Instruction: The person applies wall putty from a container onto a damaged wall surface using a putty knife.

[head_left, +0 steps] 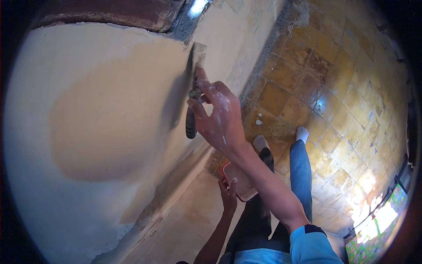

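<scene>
Head view shows both hands occupied beside a pale plastered wall [101, 110]. The right hand [222, 116], speckled with white, grips a putty knife [194, 93], its thumb and curled fingers closed around the dark handle [190, 125] while the index finger lies stretched along toward the blade [199, 53]. That blade points away from the person, close to the wall near a rough grey gap beside a dark reddish-brown panel [110, 13]; whether its edge touches the plaster, I cannot tell. Lower down, the left hand [228, 193] pinches the side of a red-rimmed container [246, 189], thumb over the rim, held partly behind the right forearm [268, 182]. A broad damp-looking tan patch spreads across the wall to the left. Beneath, feet in pale socks [260, 142] stand on a floor [285, 94] of worn yellow-brown tiles, with light spots scattered near them.
</scene>
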A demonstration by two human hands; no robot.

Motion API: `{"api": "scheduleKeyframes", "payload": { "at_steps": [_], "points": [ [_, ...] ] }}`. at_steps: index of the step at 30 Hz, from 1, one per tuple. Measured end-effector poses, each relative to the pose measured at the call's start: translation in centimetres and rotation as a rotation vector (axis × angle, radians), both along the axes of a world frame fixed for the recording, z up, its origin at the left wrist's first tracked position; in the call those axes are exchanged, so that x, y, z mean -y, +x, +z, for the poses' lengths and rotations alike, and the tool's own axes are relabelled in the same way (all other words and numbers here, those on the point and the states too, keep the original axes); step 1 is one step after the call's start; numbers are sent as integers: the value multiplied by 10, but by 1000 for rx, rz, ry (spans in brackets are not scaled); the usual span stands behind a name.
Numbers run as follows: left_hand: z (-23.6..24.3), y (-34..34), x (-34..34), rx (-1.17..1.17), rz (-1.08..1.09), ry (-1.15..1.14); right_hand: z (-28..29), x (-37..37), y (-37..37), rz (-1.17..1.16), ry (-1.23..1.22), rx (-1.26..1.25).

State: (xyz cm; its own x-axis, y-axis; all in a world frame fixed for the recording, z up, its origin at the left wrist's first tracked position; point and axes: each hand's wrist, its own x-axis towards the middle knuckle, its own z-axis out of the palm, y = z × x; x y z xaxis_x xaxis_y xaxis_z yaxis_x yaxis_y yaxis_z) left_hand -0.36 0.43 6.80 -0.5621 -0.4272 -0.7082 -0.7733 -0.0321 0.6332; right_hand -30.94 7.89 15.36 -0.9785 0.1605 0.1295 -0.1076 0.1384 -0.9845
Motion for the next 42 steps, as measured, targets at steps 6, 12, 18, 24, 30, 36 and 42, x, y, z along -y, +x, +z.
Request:
{"api": "scheduleKeyframes", "payload": {
  "at_steps": [6, 12, 18, 24, 30, 36, 42],
  "points": [
    [-18, 34, 21, -100, -175, -237, 5, 48, 61, 71, -268, -53],
    [1, -1, 0, -9, -9, -61, -3, -2, 49, 114, -92, 86],
    [3, -1, 0, -3, -5, -42, -19, -11, -14, 36, -30, 149],
    [-22, 44, 25, -124, -165, -295, -6, 42, 82, 237, -343, 114],
    [8, -2, -2, -82, -21, -29, 16, -9, 14, 173, -50, 153],
    [3, 4, 3, -59, -25, -119, 1, 44, 53, 121, -372, 65],
    [12, -5, 6, 40, -62, -38, 10, 12, 65, 223, -460, 213]
  ]
}}
